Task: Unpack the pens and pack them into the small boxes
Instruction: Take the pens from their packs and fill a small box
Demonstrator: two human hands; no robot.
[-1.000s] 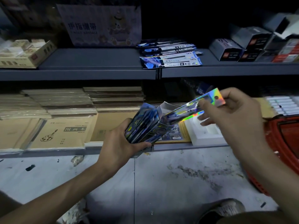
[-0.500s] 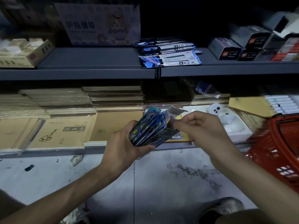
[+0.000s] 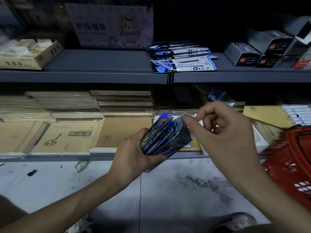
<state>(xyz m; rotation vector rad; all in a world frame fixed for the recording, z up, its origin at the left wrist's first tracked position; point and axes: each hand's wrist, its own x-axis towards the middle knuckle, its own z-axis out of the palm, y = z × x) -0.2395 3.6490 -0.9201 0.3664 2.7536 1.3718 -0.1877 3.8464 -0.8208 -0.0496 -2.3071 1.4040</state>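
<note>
Your left hand [image 3: 134, 153] is cupped palm-up, its fingers curled tight under and around what it grips, with the thumb pressed along the near side. Your left forearm runs in from the lower left. Your right hand [image 3: 223, 137] is raised just beside it, with thumb and forefinger pinched together at the tips and the other fingers loosely curled. Your right forearm enters from the lower right.

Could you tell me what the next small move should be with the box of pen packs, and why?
Probably fold the flap shut. The left hand grips the small box, which looks full of pen packs, and the right hand pinches the open flap at its top. More packs lie on the upper shelf.
</note>
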